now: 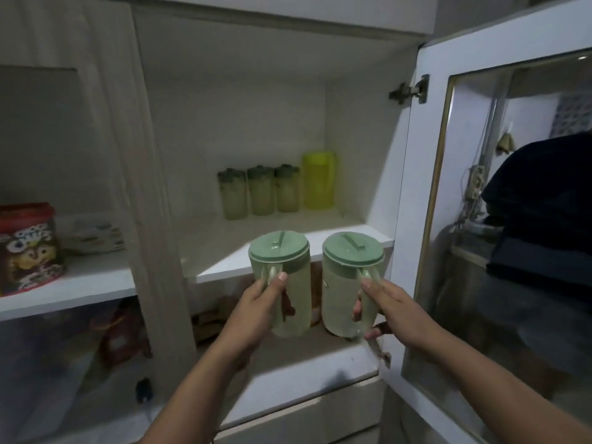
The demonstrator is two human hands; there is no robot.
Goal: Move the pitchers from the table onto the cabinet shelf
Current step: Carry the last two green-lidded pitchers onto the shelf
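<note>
Far left, a red cereal box [27,248] stands on the side shelf [96,280], outside the open compartment. Your left hand [259,302] is wrapped around the handle of the left pitcher [285,283], thumb up on the handle top. The pitcher is upright, green lid on, held in the air just in front of the cabinet shelf [221,251] edge, not resting on it. Behind, at the back of that shelf: three small lidded bottles [259,192] in a row, then a yellow jug [318,181] to their right. Your right hand [387,309] is gripping the handle of the right pitcher [347,283], also upright, lidded, just beside the first. Cabinet door [416,193] stands open at right.
</note>
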